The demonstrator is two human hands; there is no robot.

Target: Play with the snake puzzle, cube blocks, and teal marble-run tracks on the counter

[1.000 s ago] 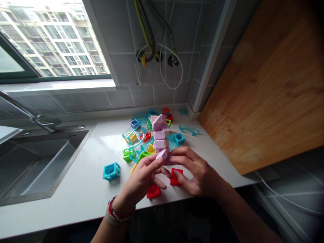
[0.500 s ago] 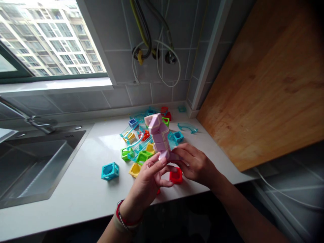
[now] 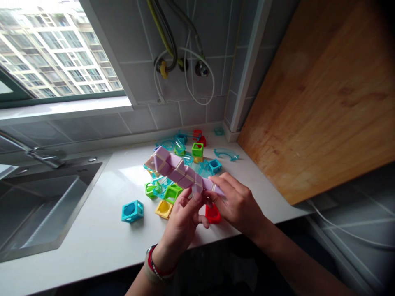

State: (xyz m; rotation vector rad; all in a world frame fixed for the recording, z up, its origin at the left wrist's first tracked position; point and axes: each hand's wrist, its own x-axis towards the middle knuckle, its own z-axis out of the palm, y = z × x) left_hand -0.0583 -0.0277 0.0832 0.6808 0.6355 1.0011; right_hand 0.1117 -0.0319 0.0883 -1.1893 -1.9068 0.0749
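A lilac snake cube puzzle [image 3: 177, 169], made of linked wedge segments with pale edges, is held above the counter and slants up to the left. My left hand [image 3: 182, 220] pinches its lower middle between thumb and fingers. At its lower right end, my right hand [image 3: 236, 203] grips the last segments, with the fingertips partly hidden behind them. Just below the hands, a red cube block [image 3: 212, 213] sits on the counter. A yellow cube block [image 3: 163, 209] and a green cube block [image 3: 173, 193] lie beside my left hand.
Clear blue track pieces [image 3: 226, 154] and several coloured cubes are scattered on the white counter [image 3: 89, 230]. A turquoise cube [image 3: 132, 211] stands apart at left. The sink [image 3: 46, 205] and faucet [image 3: 46, 156] are farther left; a wooden board [image 3: 308, 102] leans at right.
The snake cube puzzle has swung from nearly upright to slanting left, its right end now showing more between my right fingers. Both hands still hold it. The view has shifted slightly.
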